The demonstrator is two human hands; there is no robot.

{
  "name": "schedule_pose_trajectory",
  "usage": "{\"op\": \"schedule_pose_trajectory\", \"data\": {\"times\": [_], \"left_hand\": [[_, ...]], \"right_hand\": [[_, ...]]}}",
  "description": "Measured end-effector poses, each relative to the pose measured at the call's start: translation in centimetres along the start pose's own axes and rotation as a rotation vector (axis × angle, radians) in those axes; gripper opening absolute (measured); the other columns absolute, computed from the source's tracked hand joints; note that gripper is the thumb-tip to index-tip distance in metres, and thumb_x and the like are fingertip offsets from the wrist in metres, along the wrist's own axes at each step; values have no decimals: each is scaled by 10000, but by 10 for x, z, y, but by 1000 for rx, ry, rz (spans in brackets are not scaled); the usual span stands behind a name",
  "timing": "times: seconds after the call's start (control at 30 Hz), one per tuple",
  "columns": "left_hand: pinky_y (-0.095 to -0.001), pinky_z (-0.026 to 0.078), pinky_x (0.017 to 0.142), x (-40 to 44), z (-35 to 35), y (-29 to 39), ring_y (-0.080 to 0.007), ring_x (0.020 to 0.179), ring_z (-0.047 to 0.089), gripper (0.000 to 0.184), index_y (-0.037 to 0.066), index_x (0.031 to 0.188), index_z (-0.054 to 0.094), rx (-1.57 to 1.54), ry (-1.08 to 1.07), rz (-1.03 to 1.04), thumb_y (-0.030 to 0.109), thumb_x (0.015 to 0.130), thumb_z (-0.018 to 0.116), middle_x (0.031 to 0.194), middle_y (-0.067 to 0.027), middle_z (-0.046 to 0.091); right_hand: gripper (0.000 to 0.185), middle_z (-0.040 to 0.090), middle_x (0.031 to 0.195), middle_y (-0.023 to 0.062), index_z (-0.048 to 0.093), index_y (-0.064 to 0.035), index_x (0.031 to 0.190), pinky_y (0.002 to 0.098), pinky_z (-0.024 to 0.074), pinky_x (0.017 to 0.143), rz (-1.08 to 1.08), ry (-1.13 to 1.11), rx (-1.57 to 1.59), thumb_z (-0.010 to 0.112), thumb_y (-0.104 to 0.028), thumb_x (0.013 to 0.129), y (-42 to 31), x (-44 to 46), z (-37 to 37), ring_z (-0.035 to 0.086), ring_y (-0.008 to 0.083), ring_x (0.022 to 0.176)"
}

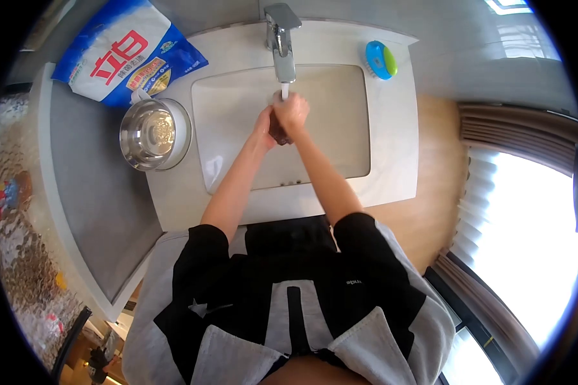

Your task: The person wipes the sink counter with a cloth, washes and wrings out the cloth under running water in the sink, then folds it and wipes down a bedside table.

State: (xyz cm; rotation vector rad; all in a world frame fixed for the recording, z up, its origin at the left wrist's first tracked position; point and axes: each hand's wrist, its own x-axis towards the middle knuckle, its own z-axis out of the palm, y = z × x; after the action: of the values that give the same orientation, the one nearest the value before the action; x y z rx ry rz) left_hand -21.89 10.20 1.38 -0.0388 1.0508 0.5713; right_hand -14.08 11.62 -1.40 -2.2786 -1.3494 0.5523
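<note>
A pale countertop [395,144] surrounds a rectangular washbasin [337,151]. At its left corner leans a blue-and-white detergent bag [125,54] with red lettering; below that sits a shiny metal bowl [128,138]. The chrome faucet [281,45] stands at the back edge, spout pointing down into the basin.

Under the spout the two hands meet: the right hand [293,111] has its fingers curled tightly over the work, while the left hand [265,128] presses in from the left side, its fingers mostly hidden, so I cannot tell how firmly they close. On the counter at right lies a blue-and-green scrub brush [381,60].

Smallest is the dark brown cloth [279,133], crumpled and compact, its outline partly covered. It is squeezed between both palms above the basin, its lower end poking out below the right fingers.
</note>
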Motion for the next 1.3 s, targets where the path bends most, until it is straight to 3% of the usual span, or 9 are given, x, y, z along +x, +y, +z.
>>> {"op": "schedule_pose_trajectory", "data": {"times": [0.23,0.43,0.53,0.57,0.67,0.83,0.97,1.17,1.3], "left_hand": [[-308,427,548,7,-7,20,-146,667,587,280,148,758,569,305,-24,119,422,806,604,746,2,587],[-320,470,772,-21,-21,55,-194,887,584,354,25,1040,557,1000,-283,305,45,687,534,986,-80,604],[-341,463,780,13,-28,48,-251,879,574,357,-8,1010,558,1563,-466,968,30,656,541,982,-115,601],[-363,458,793,-11,0,62,-305,925,565,379,-14,1012,562,1829,-480,646,24,636,554,1010,-134,597],[-374,462,778,-34,25,69,-331,943,563,384,19,1018,576,1994,-307,667,28,634,577,1021,-124,608],[-339,491,735,-2,-11,80,-262,806,635,509,-4,932,624,1879,-282,643,327,590,803,860,-135,665],[-314,479,743,19,-40,77,-152,819,618,416,19,948,664,1361,-432,194,322,678,758,881,-58,669],[-264,451,749,26,-33,38,-140,880,596,505,78,1047,612,324,-293,203,533,830,574,888,-22,639],[-290,476,653,79,-57,-1,-138,810,599,494,91,972,598,285,-107,232,564,860,512,847,-13,613]], "right_hand": [[306,637,786,70,644,56,886,290,480,592,567,-168,866,613,-236,800,100,25,10,596,162,680],[490,644,973,122,547,23,1132,336,504,743,119,-178,488,716,-135,700,128,3,5,616,211,879],[617,639,1035,126,503,-42,1206,358,490,833,-401,-100,481,736,-143,643,70,-2,-27,598,248,995],[651,639,1047,125,493,-67,1220,366,484,858,-601,-109,480,741,-156,624,52,-2,-46,591,262,1028],[626,640,1049,103,509,-75,1206,359,484,857,-355,-652,456,728,-150,624,36,5,-67,600,248,1004],[220,641,726,18,665,-4,838,240,449,623,-207,-775,595,725,-202,766,38,23,-88,563,82,682],[193,643,780,21,655,10,869,239,453,620,-140,-534,892,696,-164,797,41,27,-80,552,73,703],[208,595,734,-6,630,4,799,229,422,589,125,-2,1135,698,-192,799,38,5,-48,499,64,662],[370,478,522,-4,545,-5,573,270,348,464,125,-41,888,663,-256,818,8,-43,-23,419,77,517]]}}
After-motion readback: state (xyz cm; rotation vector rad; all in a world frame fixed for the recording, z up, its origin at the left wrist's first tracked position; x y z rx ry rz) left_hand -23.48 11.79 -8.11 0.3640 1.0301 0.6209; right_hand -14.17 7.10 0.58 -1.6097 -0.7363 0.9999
